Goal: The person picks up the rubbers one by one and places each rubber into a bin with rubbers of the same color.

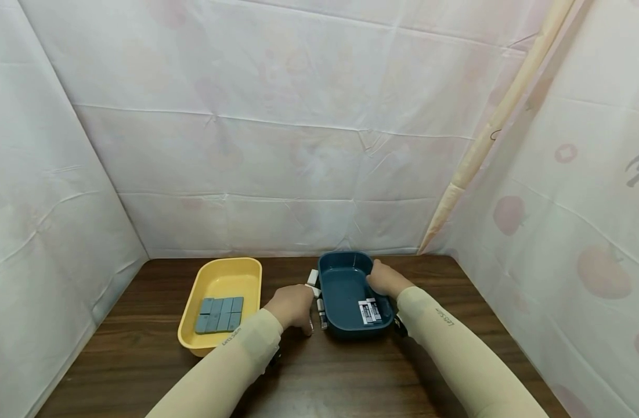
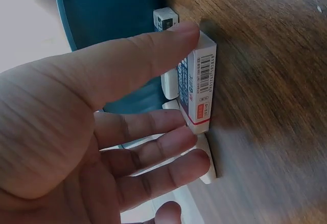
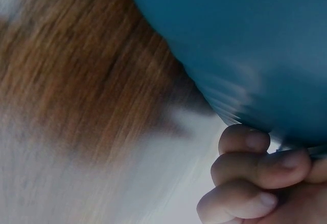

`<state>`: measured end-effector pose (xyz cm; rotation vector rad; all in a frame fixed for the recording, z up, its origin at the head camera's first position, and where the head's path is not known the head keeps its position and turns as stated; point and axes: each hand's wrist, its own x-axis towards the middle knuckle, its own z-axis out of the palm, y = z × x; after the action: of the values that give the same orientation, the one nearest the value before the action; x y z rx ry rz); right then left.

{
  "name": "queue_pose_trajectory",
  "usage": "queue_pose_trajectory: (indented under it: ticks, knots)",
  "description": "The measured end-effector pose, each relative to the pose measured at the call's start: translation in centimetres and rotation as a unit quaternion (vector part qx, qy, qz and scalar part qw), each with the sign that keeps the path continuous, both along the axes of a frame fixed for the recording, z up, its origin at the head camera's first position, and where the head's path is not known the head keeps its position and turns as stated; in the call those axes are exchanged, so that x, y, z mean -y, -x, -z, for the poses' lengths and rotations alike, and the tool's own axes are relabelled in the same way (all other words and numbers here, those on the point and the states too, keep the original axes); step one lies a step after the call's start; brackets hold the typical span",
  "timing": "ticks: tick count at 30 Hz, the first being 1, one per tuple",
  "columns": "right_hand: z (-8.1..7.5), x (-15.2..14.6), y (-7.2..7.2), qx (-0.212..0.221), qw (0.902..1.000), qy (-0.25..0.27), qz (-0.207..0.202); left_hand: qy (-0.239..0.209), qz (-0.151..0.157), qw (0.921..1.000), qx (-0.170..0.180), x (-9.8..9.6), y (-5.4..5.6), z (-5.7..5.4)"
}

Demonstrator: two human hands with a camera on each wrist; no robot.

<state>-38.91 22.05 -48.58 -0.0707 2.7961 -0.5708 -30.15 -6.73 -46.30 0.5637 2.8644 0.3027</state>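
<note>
My left hand (image 1: 293, 306) is just left of the blue tray (image 1: 342, 284), pinching a boxed eraser (image 2: 200, 88) with a barcode on its side. In the left wrist view, the thumb lies at one end of it and the fingertips at the other. White erasers (image 1: 313, 277) and a printed one (image 1: 323, 321) lie in a line along the tray's left wall, partly behind this hand. My right hand (image 1: 386, 280) grips the tray's right rim, with curled fingers (image 3: 245, 170) against its edge. A few black-and-white printed erasers (image 1: 369, 312) lie inside the tray at its near right.
To the left stands a yellow tray (image 1: 257, 278) holding several flat grey-blue blocks (image 1: 220, 314). Both trays are on a dark wooden table (image 1: 329, 377). Pale printed sheets (image 1: 277, 157) hang behind and at both sides of the table, with a wrapped pole (image 1: 486, 139) at the right corner.
</note>
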Motion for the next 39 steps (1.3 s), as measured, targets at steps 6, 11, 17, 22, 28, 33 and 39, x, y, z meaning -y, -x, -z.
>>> queue_pose_trajectory:
  ticks: [6, 11, 17, 22, 28, 33, 39]
  knots:
    - [0.1, 0.0, 0.2, 0.003, 1.0, -0.006, 0.003, 0.004, 0.001, 1.0, 0.001, -0.1, -0.3, -0.1]
    - [0.1, 0.0, 0.2, 0.009, 0.9999, -0.003, 0.004, 0.009, 0.004, 0.9999, 0.001, -0.1, -0.5, -0.2]
    - [0.3, -0.1, 0.3, 0.01, 0.9999, 0.002, 0.004, 0.013, 0.002, 0.9999, 0.002, 0.1, -0.4, -0.4]
    - [0.3, -0.2, 0.4, 0.01, 0.9999, 0.004, 0.007, -0.009, -0.009, 0.9999, -0.003, 0.5, 0.1, -0.9]
    - [0.0, 0.0, 0.3, 0.009, 0.9999, -0.003, 0.009, -0.027, -0.024, 0.998, -0.051, 0.9, 0.9, -2.2]
    - [-0.2, 0.1, 0.2, 0.012, 0.9998, 0.002, 0.014, -0.085, -0.064, 0.9891, -0.101, 0.3, 1.4, -2.9]
    - [-0.2, 0.2, 0.2, 0.013, 0.9998, 0.002, 0.018, -0.135, -0.054, 0.9807, -0.131, -1.5, 1.4, -2.5]
